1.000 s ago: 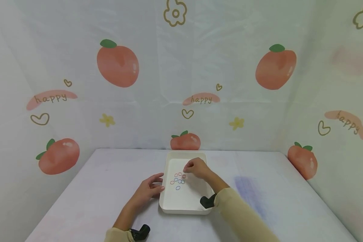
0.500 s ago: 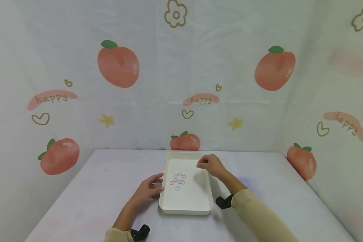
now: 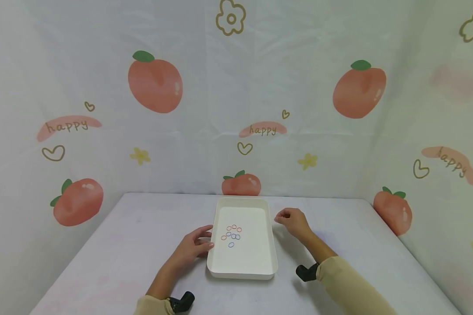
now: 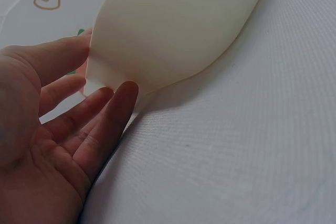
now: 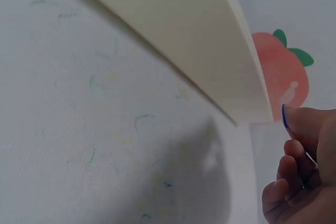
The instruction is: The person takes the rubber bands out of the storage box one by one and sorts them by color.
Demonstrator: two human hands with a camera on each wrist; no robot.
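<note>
A white rectangular tray (image 3: 254, 258) lies on the table, with several thin red rings (image 3: 234, 227) and blue rings (image 3: 231, 245) grouped in its left half. My left hand (image 3: 190, 247) touches the tray's left wall. The left wrist view shows the fingers of that hand (image 4: 68, 140) fairly straight, their tips against the wall. My right hand (image 3: 293, 222) is raised just outside the tray's right edge. Between its thumb and a finger it pinches a thin blue ring (image 5: 284, 116), like a small rubber band, partly hidden by the fingertips. Its other fingers are curled.
A pale cloth (image 3: 114, 253) covers the table under the tray. Behind it and at the sides hang white curtains (image 3: 205, 87) printed with fruit and hearts. The tray's raised rim (image 3: 242, 275) runs all around.
My right hand has moved from above the rings, rightward over the tray's edge and out beyond it. The left hand and the rings in the tray stay put.
</note>
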